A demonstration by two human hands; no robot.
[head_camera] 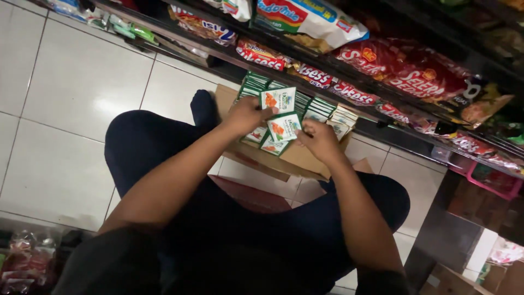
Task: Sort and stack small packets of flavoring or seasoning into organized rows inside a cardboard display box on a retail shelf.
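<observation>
I sit cross-legged on a tiled floor in dark trousers. My left hand [246, 116] pinches a small white and green sachet [278, 99] with an orange picture. My right hand [319, 139] grips another such sachet [284, 127], tilted, just below the first. Both hands hover over an open brown cardboard box [305, 158] on the floor. The box holds several more sachets [316, 109] standing in rows, and a few loose ones [273, 146] lie under my hands.
A low dark shelf [382, 117] runs diagonally behind the box, stocked with red snack packets [415, 76] and a large noodle bag [311, 19]. Pale floor tiles [82, 82] spread to the left. A pink basket [491, 183] sits at right, packaged goods [24, 262] at bottom left.
</observation>
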